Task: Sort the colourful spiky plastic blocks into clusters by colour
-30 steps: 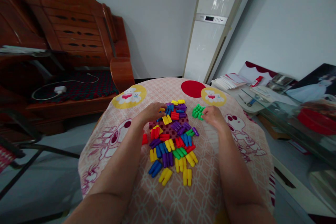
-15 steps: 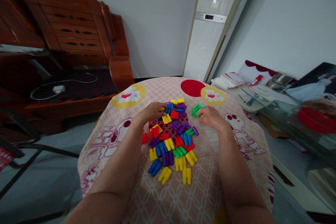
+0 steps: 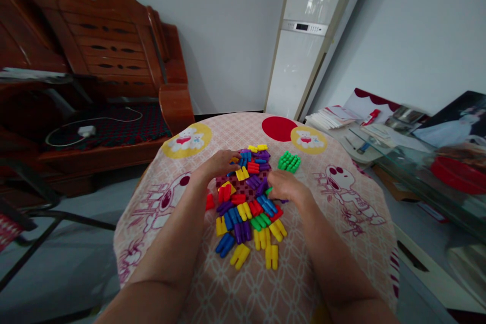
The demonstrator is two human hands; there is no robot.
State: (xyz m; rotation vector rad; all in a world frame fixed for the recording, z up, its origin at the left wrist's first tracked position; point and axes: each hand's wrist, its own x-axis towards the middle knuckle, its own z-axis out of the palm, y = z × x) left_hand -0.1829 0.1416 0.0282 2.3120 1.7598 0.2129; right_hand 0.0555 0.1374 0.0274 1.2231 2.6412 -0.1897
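Note:
Plastic building blocks in several colours lie in a loose heap on the round table's patterned cloth [image 3: 228, 288]. My left hand [image 3: 218, 164] rests at the heap's far left edge, thumb and fingers apart around blue blocks [image 3: 243, 159] and a yellow block [image 3: 242, 173]. Over the heap's right side, my right hand [image 3: 284, 185] is curled downward with its fingertips hidden. A green block's edge [image 3: 269, 191] peeks out beside it, and a purple block [image 3: 261, 186] lies close by. Apart from the heap, joined green pieces [image 3: 289, 161] sit beyond my right hand.
A wooden bench [image 3: 110, 61] with a white charger [image 3: 86, 131] stands at the left. A tall white air conditioner [image 3: 296, 61] is behind the table. On the right, a glass shelf [image 3: 402, 157] carries papers [image 3: 330, 116] and a red bowl [image 3: 459, 174].
My right hand has left the joined green pieces and moved left and nearer, over the blocks at the heap's right side. My left hand stays about where it was.

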